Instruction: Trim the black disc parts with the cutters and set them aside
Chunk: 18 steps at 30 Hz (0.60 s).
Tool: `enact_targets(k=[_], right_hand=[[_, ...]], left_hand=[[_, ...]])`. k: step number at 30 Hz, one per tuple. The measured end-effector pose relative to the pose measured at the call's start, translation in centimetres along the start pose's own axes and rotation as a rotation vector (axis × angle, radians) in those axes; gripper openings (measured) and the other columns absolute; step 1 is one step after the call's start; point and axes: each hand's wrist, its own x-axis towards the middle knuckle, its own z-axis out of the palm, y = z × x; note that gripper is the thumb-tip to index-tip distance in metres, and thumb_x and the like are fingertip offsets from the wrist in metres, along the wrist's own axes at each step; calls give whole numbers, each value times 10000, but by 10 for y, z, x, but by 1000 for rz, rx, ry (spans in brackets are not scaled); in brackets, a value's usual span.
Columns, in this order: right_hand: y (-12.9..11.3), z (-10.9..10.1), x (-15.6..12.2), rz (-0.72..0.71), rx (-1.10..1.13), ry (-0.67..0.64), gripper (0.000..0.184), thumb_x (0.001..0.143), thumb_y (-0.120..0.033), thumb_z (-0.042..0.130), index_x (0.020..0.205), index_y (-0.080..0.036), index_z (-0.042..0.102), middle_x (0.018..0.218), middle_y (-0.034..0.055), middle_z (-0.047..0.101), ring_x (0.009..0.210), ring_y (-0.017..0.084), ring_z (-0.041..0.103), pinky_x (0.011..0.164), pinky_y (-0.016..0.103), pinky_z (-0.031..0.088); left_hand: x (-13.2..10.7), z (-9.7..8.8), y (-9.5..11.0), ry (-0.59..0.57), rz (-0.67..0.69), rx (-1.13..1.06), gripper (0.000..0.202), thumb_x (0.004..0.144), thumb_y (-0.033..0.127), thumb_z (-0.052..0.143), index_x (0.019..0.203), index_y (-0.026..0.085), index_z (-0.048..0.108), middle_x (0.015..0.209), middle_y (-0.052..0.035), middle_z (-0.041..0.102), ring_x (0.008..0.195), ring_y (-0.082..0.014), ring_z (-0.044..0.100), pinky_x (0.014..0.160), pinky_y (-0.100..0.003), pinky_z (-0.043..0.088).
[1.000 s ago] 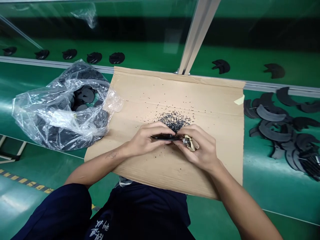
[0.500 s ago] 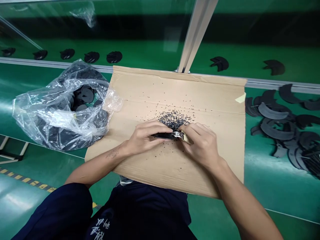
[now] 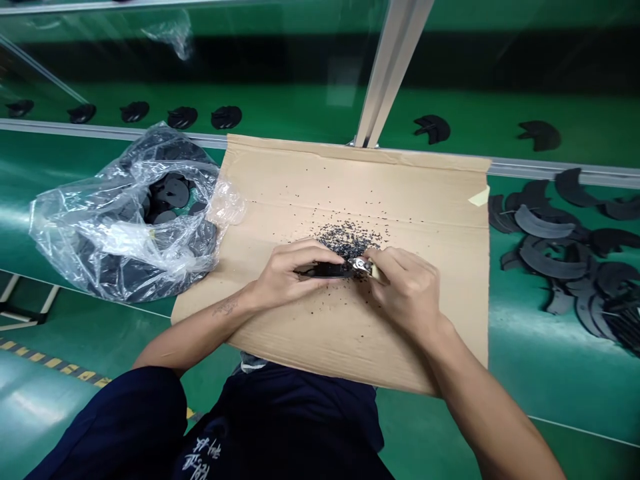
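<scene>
Pinching one black part (image 3: 327, 270) between thumb and fingers, the left grip (image 3: 286, 272) is held over the middle of a cardboard sheet (image 3: 425, 200). One hand tool (image 3: 360, 266), metal-headed with pale yellow handles, is enclosed by the right grip (image 3: 407, 283); its head is set at the right end of the black part. Whether its blades are closed on the part cannot be told. Numerous small black bits (image 3: 347, 235) are heaped just beyond both grips and scattered thinly outward. One pale tab (image 3: 479, 197) is placed at the sheet's right edge. The sheet is laid on a green counter (image 3: 540, 360). To the left, one clear plastic bag (image 3: 65, 220) is overlapped with the sheet; dark flat discs (image 3: 175, 193) are contained in it. To the right, black curved pieces (image 3: 553, 257) are piled loosely. Beyond a metal rail (image 3: 560, 172), further black pieces (image 3: 183, 118) are ranged: five left of a metal post (image 3: 395, 73), two right.
</scene>
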Motion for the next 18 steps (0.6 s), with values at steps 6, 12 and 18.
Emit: enact_targets(k=[6,12,18], right_hand=[[2,2,2,-10,-100,-34,138,914,-124,524,917,-199,641,716,35,633,681,182,477,605,334,325],[2,-2,4,127,117,-112,183,933,-367,587,1037,-217,601,886,71,650,802,235,537,674,359,372],[-9,-8,6,228,595,-100,510,852,-410,713,1270,-230,483,1140,95,642,951,236,623,773,369,507]], left_hand=[[3,-5,-2,-97,-60,37,266,912,236,712,1175,199,720,984,-63,751,873,-139,682,764,-275,560],[4,-15,-4,54,-109,113,184,869,262,766,1044,210,739,960,-41,767,875,-147,678,797,-304,556],[1,-10,-6,170,-140,-113,176,870,245,760,961,162,634,996,-54,737,972,-147,713,859,-293,619]])
